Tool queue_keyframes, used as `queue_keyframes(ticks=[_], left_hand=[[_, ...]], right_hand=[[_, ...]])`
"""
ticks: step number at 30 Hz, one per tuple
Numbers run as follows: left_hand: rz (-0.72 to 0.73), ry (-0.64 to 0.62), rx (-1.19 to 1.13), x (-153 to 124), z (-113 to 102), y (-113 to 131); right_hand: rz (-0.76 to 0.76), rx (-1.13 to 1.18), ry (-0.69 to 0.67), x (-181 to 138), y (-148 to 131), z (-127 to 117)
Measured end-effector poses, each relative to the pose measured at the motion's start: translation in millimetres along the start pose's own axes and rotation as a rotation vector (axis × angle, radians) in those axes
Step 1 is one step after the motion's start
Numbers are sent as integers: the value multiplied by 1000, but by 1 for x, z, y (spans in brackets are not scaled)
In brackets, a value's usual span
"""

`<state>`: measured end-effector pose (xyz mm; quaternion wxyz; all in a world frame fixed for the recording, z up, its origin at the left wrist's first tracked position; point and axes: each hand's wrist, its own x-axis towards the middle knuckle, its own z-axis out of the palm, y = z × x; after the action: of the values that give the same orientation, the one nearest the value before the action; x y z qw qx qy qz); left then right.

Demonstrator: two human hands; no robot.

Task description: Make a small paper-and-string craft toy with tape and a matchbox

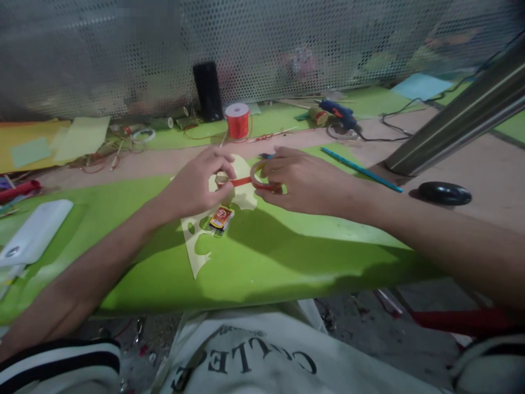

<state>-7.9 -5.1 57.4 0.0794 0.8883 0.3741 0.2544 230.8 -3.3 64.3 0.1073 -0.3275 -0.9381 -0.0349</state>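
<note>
A strip of red tape (241,181) stretches between my two hands above the green table cover. My left hand (205,178) is closed, thumb and fingers pinching the strip's free end; a small pale round thing (222,178) shows at those fingertips, its kind unclear. Around the tape roll (255,175), a ring with a pale core, the fingers of my right hand (293,178) are wrapped. Beneath my hands lies cut pale-yellow paper (192,249) with curved holes. On it, just below my left hand, is a small red-and-yellow packet (220,219).
A red thread spool (237,121) and an upright black phone (208,90) stand at the back by the perforated metal screen. To the right are a teal pencil (361,168), a glue gun (338,114), a black mouse-like object (445,193) and a metal post (463,104). A white device (36,232) lies left.
</note>
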Motion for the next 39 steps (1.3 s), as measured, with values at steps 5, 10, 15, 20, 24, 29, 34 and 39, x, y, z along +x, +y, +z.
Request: queue_keyframes(ticks=[5,10,15,20,24,29,34,39], left_hand=[[-50,38,-88,-3,3,-1],[-80,42,-135,-3,7,-1],[-61,71,-146,-3,12,-1],[14,101,-56,-3,14,1],[84,136,11,-4,15,1],[92,127,50,-5,14,0],[50,75,50,0,10,3],[-10,53,67,5,10,6]], right_hand=[[1,30,-18,6,2,1],[-17,54,-14,14,7,5],[-9,65,-28,18,8,8],[15,81,-30,19,8,10],[32,83,-20,18,7,11],[41,84,-48,13,6,9],[41,83,-31,10,7,9],[33,79,-12,10,5,8]])
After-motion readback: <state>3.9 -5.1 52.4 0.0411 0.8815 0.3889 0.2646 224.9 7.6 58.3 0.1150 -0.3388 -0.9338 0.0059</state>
